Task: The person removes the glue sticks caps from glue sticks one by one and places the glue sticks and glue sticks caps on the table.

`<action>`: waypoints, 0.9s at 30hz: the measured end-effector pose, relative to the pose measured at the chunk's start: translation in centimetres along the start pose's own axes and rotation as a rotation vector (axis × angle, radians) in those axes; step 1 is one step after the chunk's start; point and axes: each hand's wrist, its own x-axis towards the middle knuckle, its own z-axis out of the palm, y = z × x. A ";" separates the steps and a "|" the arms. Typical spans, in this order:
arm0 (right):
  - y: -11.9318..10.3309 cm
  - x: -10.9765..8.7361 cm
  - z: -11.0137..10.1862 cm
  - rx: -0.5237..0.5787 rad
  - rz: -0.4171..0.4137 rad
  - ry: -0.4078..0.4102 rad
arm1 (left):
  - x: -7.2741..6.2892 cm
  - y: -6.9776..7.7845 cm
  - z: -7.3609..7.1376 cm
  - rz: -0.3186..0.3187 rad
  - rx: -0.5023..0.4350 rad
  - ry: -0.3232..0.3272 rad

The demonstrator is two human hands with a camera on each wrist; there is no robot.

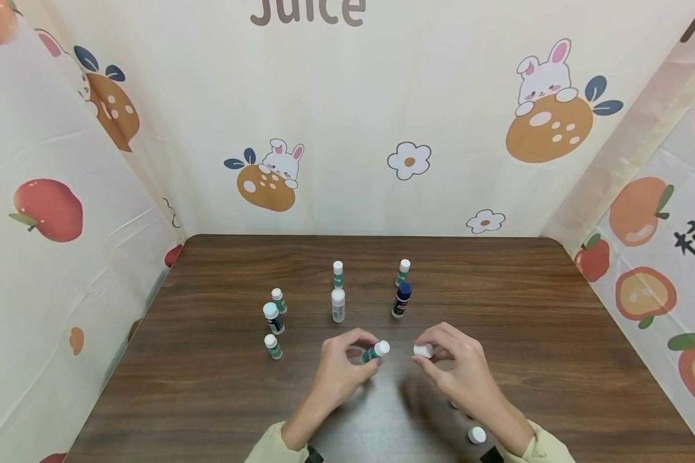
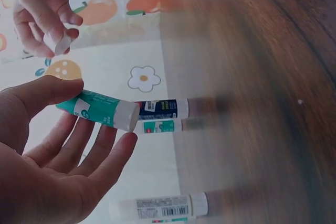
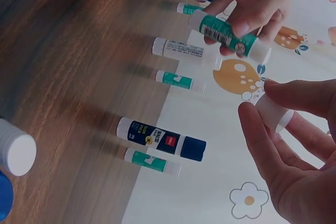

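My left hand [image 1: 344,363] grips a small green glue stick [image 2: 97,107] with white ends, tilted above the table. Thumb and fingers of my right hand [image 1: 454,360] pinch a white cap [image 3: 273,113] a short way to the right of it. A gap separates the cap and the glue stick. Just beyond the hands stand a navy glue stick [image 1: 401,300] with a dark blue cap and a white glue stick [image 1: 338,305].
Small green glue sticks [image 1: 402,272] stand at the back. Another group, including a dark-labelled one [image 1: 273,317], stands to the left. A white cap [image 1: 477,435] lies by the right forearm, and a blue piece [image 3: 4,195] shows at the right wrist view's edge. Printed curtains [image 1: 347,116] enclose the table.
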 end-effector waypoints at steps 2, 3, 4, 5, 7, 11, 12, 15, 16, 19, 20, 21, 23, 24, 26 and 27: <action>0.1 -0.1 -0.1 -0.012 0.006 -0.003 | -0.2 -0.1 -0.3 -0.027 -0.010 0.001; 0.1 -0.1 -0.1 -0.020 0.012 -0.005 | -0.3 -0.3 -0.5 -0.036 -0.020 0.003; 0.2 -0.2 -0.2 -0.026 0.017 -0.004 | -0.4 -0.3 -0.6 -0.045 -0.031 0.006; 0.2 -0.2 -0.2 -0.033 0.021 -0.006 | -0.4 -0.4 -0.7 -0.051 -0.041 0.008; 0.4 -0.4 -0.4 -0.042 0.026 -0.010 | -0.6 -0.6 -0.9 -0.056 -0.057 0.015; 0.8 -0.6 -0.8 -0.057 0.023 -0.012 | -0.8 -0.8 -1.2 -0.060 -0.056 0.027; 0.9 -0.7 -1.0 -0.062 0.020 -0.012 | -0.9 -0.9 -1.3 -0.061 -0.054 0.031; 1.4 -1.0 -1.3 -0.074 0.016 -0.012 | -1.2 -0.9 -1.8 -0.071 -0.048 0.041; 1.5 -1.1 -1.4 -0.077 0.015 -0.011 | -1.3 -0.9 -2.0 -0.079 -0.049 0.045; 1.8 -1.4 -1.7 -0.084 0.014 -0.006 | -1.7 -0.9 -2.6 -0.101 -0.043 0.057; 1.9 -1.5 -1.7 -0.085 0.016 -0.005 | -1.9 -1.0 -2.8 -0.108 -0.042 0.060; 2.0 -1.6 -1.8 -0.088 0.021 -0.004 | -2.0 -1.0 -3.0 -0.116 -0.044 0.062; 2.1 -1.8 -1.9 -0.091 0.032 -0.003 | -2.3 -1.1 -3.4 -0.132 -0.037 0.064; 2.2 -1.8 -2.0 -0.094 0.036 -0.003 | -2.4 -1.2 -3.6 -0.140 -0.034 0.067; 2.4 -2.0 -2.1 -0.095 0.042 0.000 | -2.8 -1.4 -4.0 -0.159 -0.022 0.075; 2.5 -2.1 -2.1 -0.096 0.043 0.004 | -2.9 -1.4 -4.2 -0.168 -0.018 0.082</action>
